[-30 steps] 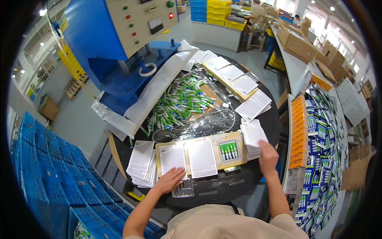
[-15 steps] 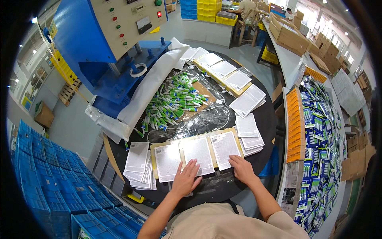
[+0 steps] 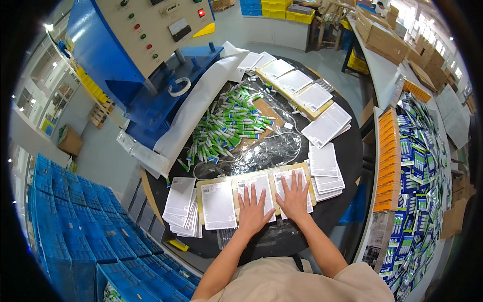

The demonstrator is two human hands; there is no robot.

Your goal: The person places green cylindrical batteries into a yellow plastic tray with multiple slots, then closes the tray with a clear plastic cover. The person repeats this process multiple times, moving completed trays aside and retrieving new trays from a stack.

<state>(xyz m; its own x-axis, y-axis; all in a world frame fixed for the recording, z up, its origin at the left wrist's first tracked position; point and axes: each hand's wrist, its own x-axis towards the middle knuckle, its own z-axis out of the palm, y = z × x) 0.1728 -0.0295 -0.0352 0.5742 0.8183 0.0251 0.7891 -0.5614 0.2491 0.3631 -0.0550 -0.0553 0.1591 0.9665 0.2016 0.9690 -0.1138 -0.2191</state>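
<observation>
A yellow tray (image 3: 200, 214) holding three white printed cards lies on the black round table (image 3: 282, 241). My left hand (image 3: 254, 214), fingers spread and palm down, lies on the middle card (image 3: 257, 178). My right hand (image 3: 294, 199) also rests flat with its fingers apart, over the right card (image 3: 278, 177). Nothing is gripped in either hand. The left card (image 3: 218, 204) is uncovered. Loose stacks of similar cards flank the tray: a left stack (image 3: 179, 199) and a right stack (image 3: 323, 161). Beyond the tray is a heap of small green-and-white tubes (image 3: 229, 126).
A second yellow tray (image 3: 318, 114) with cards sits across the table. The blue press (image 3: 108, 55) stands over the far left edge, white sheeting (image 3: 201, 95) along it. Blue crates (image 3: 75, 216) rise at left. At right, an orange-edged bin (image 3: 387, 161) holds many blister packs (image 3: 415, 201).
My right hand has slid left and away from me, from the right card's lower corner onto its face. The left hand has moved farther up the middle card. The whole view has shifted slightly.
</observation>
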